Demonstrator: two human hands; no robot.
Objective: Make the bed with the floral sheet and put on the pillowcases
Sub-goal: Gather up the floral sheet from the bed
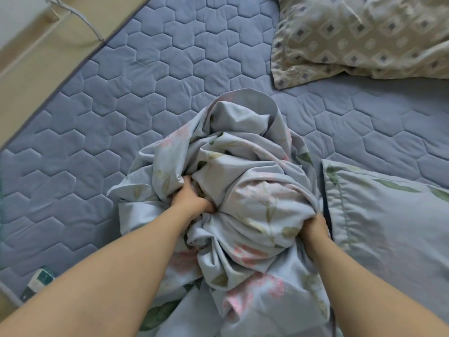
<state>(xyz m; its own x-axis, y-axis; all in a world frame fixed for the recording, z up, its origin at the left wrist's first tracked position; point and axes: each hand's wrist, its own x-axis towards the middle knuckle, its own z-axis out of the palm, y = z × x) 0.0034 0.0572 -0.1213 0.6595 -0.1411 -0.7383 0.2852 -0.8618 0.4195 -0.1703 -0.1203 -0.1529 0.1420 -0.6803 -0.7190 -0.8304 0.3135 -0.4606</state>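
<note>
The floral sheet (245,171), pale blue with pink flowers and green leaves, lies bunched in a heap on the middle of the blue quilted mattress (136,93). My left hand (190,199) grips folds on the heap's left side. On the right side, my right hand (314,226) clutches the fabric. A pillow in a matching floral pillowcase (388,215) lies flat just right of the heap. A second pillow with a beige diamond-pattern cover (359,37) rests at the upper right of the mattress.
A beige wooden bed frame (48,52) runs along the mattress's upper left edge, with a white cable (82,18) over it. A small green and white package (38,283) lies at the mattress's lower left edge.
</note>
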